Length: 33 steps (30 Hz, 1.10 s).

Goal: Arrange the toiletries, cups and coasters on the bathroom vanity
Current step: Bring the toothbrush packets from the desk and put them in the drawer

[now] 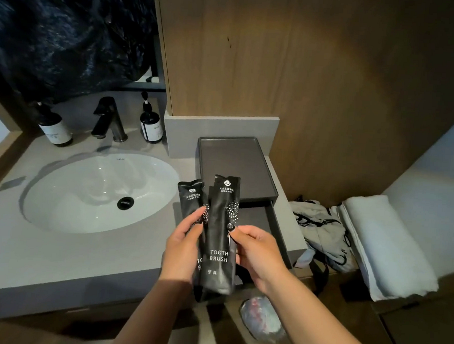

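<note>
Two black toothbrush packets are up in the air over the open drawer [267, 227] of a dark organiser box: the left hand [182, 246] has its grip around the rear packet [192, 199], and the right hand [255, 248] pinches the front packet [221, 230] along its edge. To do this step well, I would square the two packets so their printed faces match, then lay them flat side by side in the drawer or on the tray [234, 167] on top of the box (which of the two is meant I cannot tell), lowering them level so the light sachets don't slide. The grey surface [69, 255] also carries a white sink [97, 190], a black tap [109, 119] and two dark pump bottles [151, 124]. To the right, on a lower shelf, lie a folded white towel [386, 248] and a crumpled bag [320, 228]; wood panelling rises behind.
</note>
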Tool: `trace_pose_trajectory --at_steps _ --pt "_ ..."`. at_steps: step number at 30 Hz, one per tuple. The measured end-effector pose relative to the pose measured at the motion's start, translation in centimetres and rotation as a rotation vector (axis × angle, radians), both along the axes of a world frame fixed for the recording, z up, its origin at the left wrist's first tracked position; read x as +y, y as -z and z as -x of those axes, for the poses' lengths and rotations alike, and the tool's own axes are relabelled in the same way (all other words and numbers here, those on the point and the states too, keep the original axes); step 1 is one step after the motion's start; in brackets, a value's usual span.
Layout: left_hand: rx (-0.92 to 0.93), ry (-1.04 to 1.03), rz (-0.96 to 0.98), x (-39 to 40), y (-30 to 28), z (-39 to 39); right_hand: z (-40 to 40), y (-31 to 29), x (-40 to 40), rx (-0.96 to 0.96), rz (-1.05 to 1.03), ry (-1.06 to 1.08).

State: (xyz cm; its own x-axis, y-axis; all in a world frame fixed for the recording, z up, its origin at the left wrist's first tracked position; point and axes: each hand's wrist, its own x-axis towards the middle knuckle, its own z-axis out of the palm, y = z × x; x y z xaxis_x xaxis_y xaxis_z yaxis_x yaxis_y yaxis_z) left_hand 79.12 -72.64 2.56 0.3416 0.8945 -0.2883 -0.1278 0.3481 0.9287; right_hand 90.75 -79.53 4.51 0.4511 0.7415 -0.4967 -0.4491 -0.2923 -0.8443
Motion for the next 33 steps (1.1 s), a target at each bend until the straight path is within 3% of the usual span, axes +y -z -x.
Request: trace_pose_trajectory --at_steps 7,13,23,33 --pt "-0.048 -0.024 -0.001 0.9 1.2 2.4 -3.1 -1.3 -3.3 -0.081 0.116 0.077" --pt "-0.128 -0.06 0.065 1.6 0.8 4.2 -5.1 -2.2 -3.6 -0.11 0.301 -0.02" --pt "-0.064 -0.072 0.128 1.6 0.9 7.5 -3.4 2.8 3.1 -0.227 0.412 -0.158" --pt "-0.057 -0.028 0.15 1.1 1.3 8.8 -3.3 6.3 5.9 -0.352 0.415 -0.073"
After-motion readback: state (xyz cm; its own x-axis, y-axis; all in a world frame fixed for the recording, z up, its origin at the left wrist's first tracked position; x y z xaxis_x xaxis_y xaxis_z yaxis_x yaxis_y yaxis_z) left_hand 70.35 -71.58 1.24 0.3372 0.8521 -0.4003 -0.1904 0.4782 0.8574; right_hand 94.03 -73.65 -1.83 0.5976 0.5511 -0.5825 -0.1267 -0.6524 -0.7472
